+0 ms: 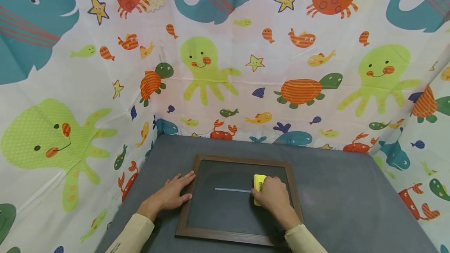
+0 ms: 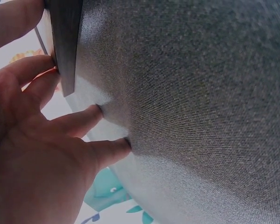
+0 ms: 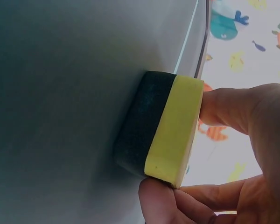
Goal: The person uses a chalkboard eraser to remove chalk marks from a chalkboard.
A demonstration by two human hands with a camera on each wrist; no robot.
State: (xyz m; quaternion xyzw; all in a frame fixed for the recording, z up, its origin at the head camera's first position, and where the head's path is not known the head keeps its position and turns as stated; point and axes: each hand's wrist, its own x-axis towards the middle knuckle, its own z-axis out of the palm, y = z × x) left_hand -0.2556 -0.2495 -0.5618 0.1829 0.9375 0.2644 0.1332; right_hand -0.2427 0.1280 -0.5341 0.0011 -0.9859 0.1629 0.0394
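A chalkboard [image 1: 218, 214] in a brown wooden frame lies on the grey cloth-covered table. Across its dark face runs a pale straight line [image 1: 230, 189], which ends at a yellow and black board eraser [image 3: 175, 126]. My right hand [image 1: 275, 196] grips this eraser between thumb and fingers, its black felt side against the board. At the board's left edge, my left hand [image 1: 172, 192] lies with fingers spread. Some of its fingertips touch the wooden frame [image 2: 67, 42], while other fingertips [image 2: 123, 144] press on the cloth.
The grey table [image 1: 337, 198] extends around the board on all sides. A white curtain [image 1: 225, 120] printed with sea animals hangs behind the table and along both sides.
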